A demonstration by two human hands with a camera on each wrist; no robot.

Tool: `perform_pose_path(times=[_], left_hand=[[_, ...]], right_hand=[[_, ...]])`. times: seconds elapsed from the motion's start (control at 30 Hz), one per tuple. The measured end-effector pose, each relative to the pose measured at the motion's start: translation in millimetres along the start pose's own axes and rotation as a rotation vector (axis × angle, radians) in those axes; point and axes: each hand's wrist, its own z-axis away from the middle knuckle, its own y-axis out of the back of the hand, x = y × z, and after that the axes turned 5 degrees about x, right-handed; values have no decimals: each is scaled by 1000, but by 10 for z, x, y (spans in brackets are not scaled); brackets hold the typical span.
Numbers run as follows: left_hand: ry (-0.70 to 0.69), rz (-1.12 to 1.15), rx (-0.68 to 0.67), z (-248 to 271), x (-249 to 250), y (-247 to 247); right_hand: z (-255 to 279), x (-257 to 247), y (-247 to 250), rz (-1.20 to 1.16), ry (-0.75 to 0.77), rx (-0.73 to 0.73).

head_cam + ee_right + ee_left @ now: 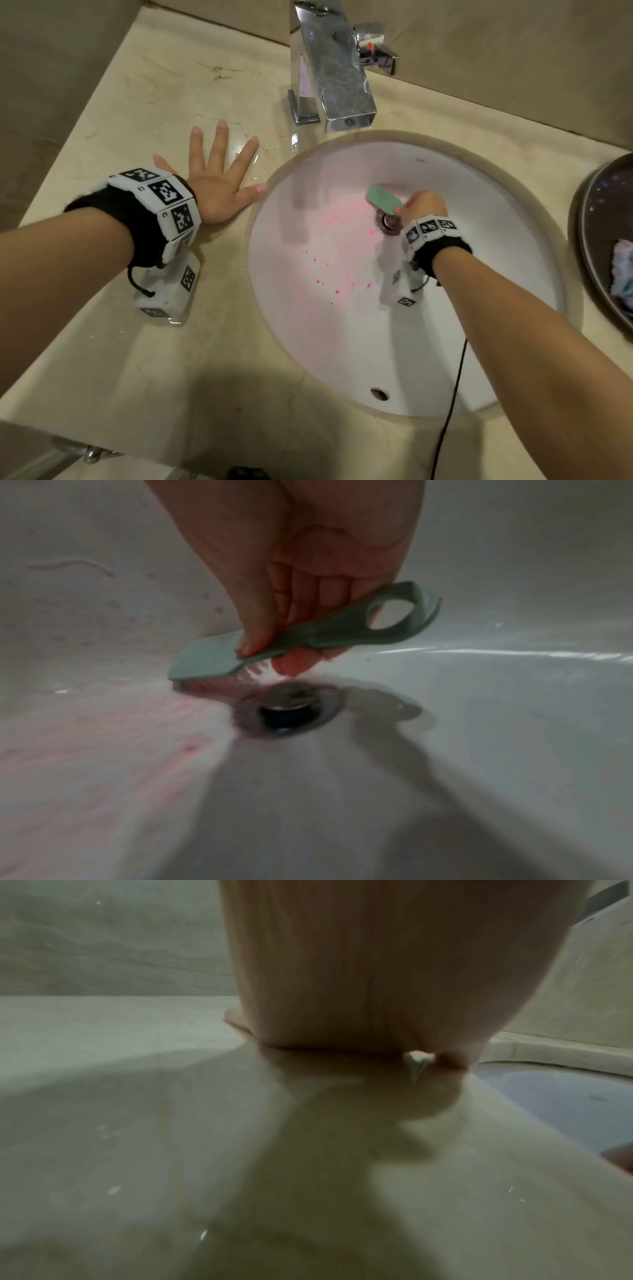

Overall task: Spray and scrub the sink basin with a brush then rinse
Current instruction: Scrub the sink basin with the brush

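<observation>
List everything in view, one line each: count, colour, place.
sink basin: one, white with pink spray marks, set in the countertop
brush: one, green, by the drain
drain: one, metal, basin bottom
faucet: one, chrome, behind the basin
countertop: one, beige marble, wet
dark bowl: one, right edge
cable: one, black, under the right arm
left hand: spread flat on the countertop
right hand: grips the brush

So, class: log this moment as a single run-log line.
stage: scrubbing | right hand: grips green brush beside drain | left hand: flat on counter | basin: pink residue | faucet: no water visible
</observation>
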Motion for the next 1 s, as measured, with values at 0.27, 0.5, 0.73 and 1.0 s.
perform_pose_path(times=[0.27, 0.5, 0.73, 1.0], left_hand=[[2, 15, 11, -4, -2, -12], [6, 14, 20, 8, 8, -6], [3, 16, 21, 9, 2, -10], [12, 22, 14, 15, 13, -6]], right_hand=[[-98, 720, 150, -25, -286, 9], [-198, 663, -24, -105, -287, -38], [-41, 754, 98, 205, -257, -138], [-137, 707, -4, 10, -225, -194]])
